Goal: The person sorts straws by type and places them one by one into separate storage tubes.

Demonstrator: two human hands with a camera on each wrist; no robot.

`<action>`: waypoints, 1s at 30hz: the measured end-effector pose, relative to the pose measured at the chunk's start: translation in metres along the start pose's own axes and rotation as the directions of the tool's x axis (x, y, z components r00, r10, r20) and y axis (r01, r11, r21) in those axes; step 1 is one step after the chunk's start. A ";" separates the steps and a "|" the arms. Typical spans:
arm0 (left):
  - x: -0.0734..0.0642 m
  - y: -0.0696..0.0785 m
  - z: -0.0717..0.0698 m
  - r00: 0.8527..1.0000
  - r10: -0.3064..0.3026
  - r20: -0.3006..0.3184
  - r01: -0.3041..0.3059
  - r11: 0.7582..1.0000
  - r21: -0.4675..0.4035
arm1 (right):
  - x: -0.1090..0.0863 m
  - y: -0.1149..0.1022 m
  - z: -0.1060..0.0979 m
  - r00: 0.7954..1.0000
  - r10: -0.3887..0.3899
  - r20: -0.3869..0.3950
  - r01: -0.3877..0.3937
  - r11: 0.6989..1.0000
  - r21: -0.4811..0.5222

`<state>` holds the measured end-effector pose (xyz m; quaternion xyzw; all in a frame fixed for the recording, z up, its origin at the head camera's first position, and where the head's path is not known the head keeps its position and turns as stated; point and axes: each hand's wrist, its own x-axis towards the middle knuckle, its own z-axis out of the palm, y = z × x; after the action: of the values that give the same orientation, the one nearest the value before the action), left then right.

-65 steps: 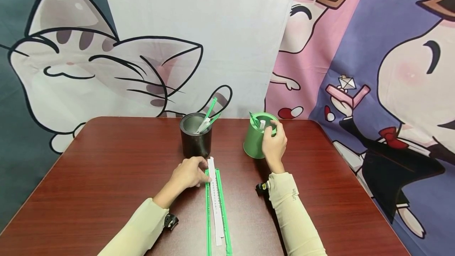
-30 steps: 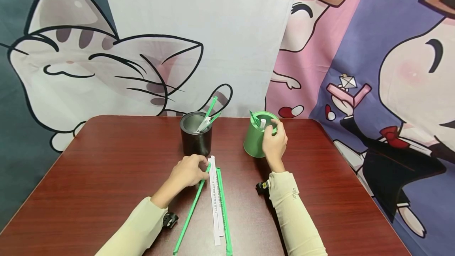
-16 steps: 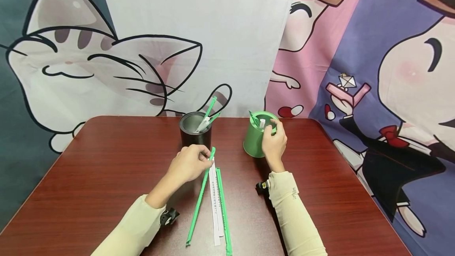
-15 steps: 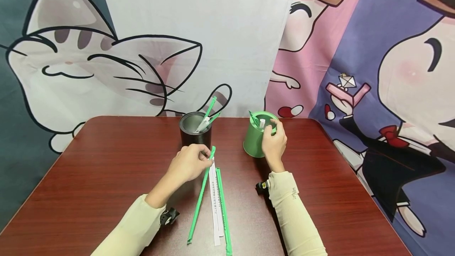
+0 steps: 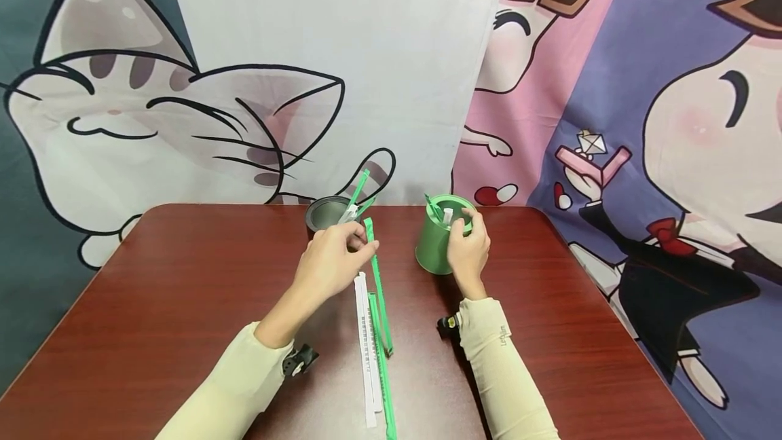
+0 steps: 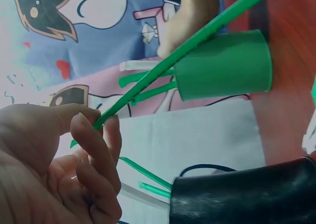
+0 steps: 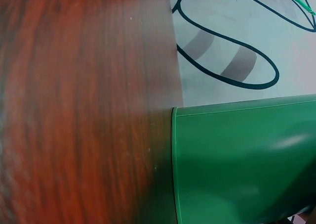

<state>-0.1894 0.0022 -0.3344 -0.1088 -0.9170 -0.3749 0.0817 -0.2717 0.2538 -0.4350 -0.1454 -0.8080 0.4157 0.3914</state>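
Observation:
My left hand (image 5: 330, 263) pinches a long green wrapped straw (image 5: 380, 290) near its upper end, between thumb and fingers. The straw slants down toward the front, as the left wrist view also shows it crossing before the green cup (image 6: 224, 68). With thumb and fingers at the rim, my right hand (image 5: 469, 250) holds the green cup, which stands upright and contains green and white straws. A black cup (image 5: 315, 212), partly hidden behind my left hand, contains a few straws too. Below lie white wrapped straws (image 5: 366, 352) and another green wrapped straw (image 5: 383, 386).
The brown wooden table (image 5: 201, 290) has its far edge just behind both cups. A cloth backdrop (image 5: 391, 53) with cartoon figures hangs beyond it. A small dark camera (image 5: 299, 360) is strapped to my left wrist, another (image 5: 449, 326) to my right.
The left hand has taken a green straw from the left of the row, lifted it and carried it forward and right, past the white straws. The right hand stays on the green cup.

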 end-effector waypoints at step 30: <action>0.008 0.023 -0.016 0.881 0.182 -0.438 -0.360 0.857 -0.369 | -0.001 -0.002 -0.001 1.000 -0.007 0.002 0.007 1.000 0.007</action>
<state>-0.1898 0.0086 -0.3060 -0.1787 -0.7485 -0.5702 0.2876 -0.2700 0.2523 -0.4337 -0.1407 -0.8074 0.4175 0.3925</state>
